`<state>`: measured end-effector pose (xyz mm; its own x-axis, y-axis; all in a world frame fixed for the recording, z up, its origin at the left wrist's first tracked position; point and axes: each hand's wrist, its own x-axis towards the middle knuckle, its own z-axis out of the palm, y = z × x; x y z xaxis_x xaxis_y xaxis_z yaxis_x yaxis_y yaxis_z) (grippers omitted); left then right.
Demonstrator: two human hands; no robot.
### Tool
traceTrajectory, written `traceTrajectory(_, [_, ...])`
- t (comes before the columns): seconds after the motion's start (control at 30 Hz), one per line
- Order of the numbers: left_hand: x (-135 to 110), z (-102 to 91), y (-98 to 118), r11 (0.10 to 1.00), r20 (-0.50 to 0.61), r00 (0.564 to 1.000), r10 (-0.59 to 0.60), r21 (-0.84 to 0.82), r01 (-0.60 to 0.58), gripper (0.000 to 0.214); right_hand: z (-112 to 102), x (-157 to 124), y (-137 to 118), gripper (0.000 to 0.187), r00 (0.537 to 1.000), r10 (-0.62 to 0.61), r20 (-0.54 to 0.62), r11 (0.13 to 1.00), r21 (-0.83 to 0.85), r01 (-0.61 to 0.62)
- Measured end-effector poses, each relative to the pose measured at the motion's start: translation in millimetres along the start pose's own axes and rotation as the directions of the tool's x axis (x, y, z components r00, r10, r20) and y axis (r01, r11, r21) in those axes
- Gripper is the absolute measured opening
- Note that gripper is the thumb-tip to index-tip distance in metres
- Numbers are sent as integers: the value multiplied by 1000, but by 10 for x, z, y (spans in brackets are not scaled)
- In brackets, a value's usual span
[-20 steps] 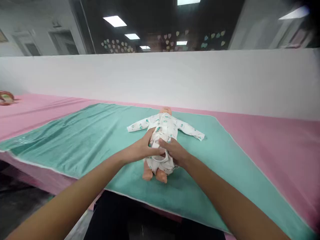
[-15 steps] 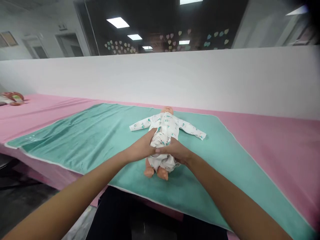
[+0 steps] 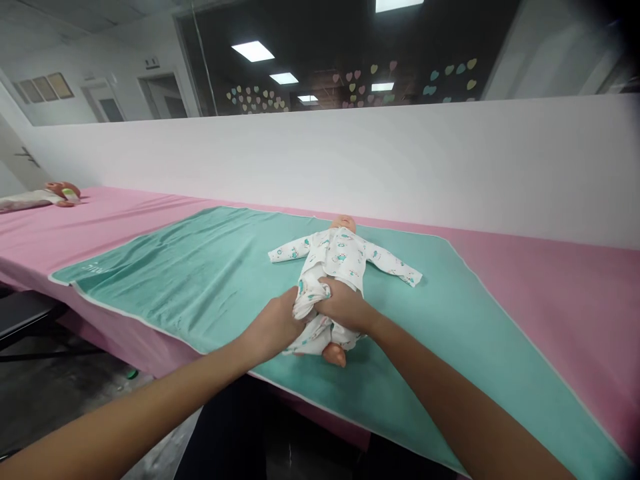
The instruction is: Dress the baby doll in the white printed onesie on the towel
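Observation:
A baby doll (image 3: 344,223) lies on its back on a green towel (image 3: 200,280), head away from me. It wears a white printed long-sleeved top (image 3: 340,253), both sleeves spread outward. White printed pants (image 3: 320,333) are bunched around its hips and legs, and one bare foot (image 3: 334,355) shows below them. My left hand (image 3: 280,323) is closed on the pants' cloth at the doll's left-hand side in view. Beside it, my right hand (image 3: 343,303) grips the gathered waist of the pants, thumb on top. The fingertips of both hands are partly hidden by cloth.
Pink cloth (image 3: 560,307) covers the table under the towel. Another doll (image 3: 63,192) lies at the far left. A white wall with a window (image 3: 350,53) runs behind the table. A black chair (image 3: 27,317) stands at the lower left.
Both hands have taken up the pants' waist cloth, pulling it toward the left side; the top's hem now shows above them. The left hand has moved lower. The view has shifted slightly left.

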<state>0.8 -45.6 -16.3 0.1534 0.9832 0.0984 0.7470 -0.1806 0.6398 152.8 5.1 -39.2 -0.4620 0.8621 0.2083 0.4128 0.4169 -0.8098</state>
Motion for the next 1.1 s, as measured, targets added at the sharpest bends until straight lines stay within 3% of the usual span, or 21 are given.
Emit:
traceTrajectory(0.2, [-350, -45, -17, 939, 88, 989, -122, -311, 144, 30, 55, -11, -114, 19, 988, -19, 153, 973, -226, 53])
traceTrajectory(0.47, [-481, 14, 50, 875, 154, 961, -230, -400, 273, 40, 95, -120, -30, 27, 989, -89, 121, 890, -436, 133])
traceTrajectory(0.63, [-616, 70, 223, 646, 316, 915, -250, -650, 401, 37, 12, -140, -58, 28, 972, -77, 221, 901, -403, 163])
traceTrajectory(0.77, [-718, 168, 233, 498, 386, 886, -256, -733, 463, 37, -10, -148, -65, 29, 969, -83, 232, 884, -432, 179])
traceTrajectory(0.87, [-696, 193, 199, 545, 363, 888, -282, -701, 460, 40, 26, -154, -47, 27, 975, -60, 214, 849, -503, 162])
traceTrajectory(0.97, [-601, 169, 89, 706, 321, 915, -243, -589, 394, 43, 61, -146, -47, 25, 978, -15, 206, 824, -552, 129])
traceTrajectory(1.1, [-454, 172, -166, 924, 154, 970, -186, -308, 226, 39, 41, -125, -74, 26, 967, 37, 252, 861, -500, 97])
